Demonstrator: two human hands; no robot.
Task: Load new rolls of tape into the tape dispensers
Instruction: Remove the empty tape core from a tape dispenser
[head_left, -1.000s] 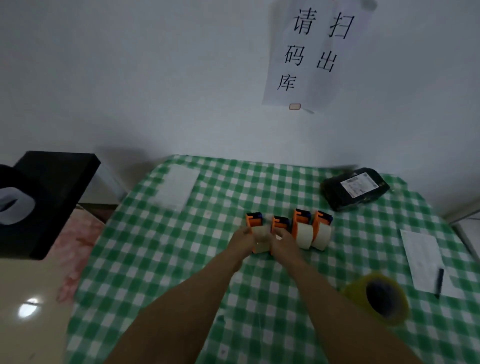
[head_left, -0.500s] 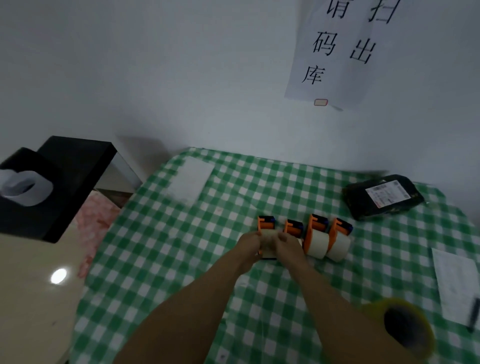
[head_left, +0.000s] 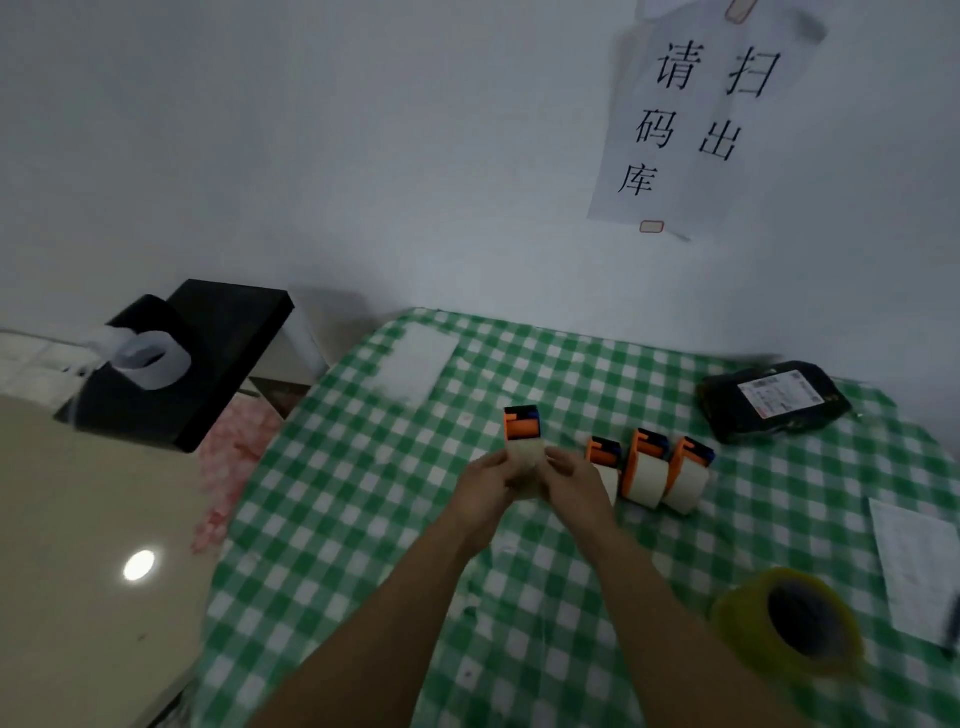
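Nearest to us, a large yellowish tape roll (head_left: 787, 626) lies flat on the green-checked tabletop (head_left: 337, 519), at the right beside a white paper sheet (head_left: 919, 566). Beyond it, we see both forearms converge at mid-table. The left hand (head_left: 485, 480) and the right hand (head_left: 569, 478) close from either side on one orange tape dispenser (head_left: 522, 431), fingers pressed against its pale roll; the dispenser's orange and dark head projects above and beyond the fingertips. It appears to be raised off the cloth, though motion blur leaves this uncertain. Just right of the right hand, three more dispensers (head_left: 649, 467) stand in a row, each carrying a pale roll, the nearest partly hidden by the hand. Farther right lies a black parcel (head_left: 774, 402) with a white label. Farthest, a paper notice (head_left: 691, 119) hangs on the wall.
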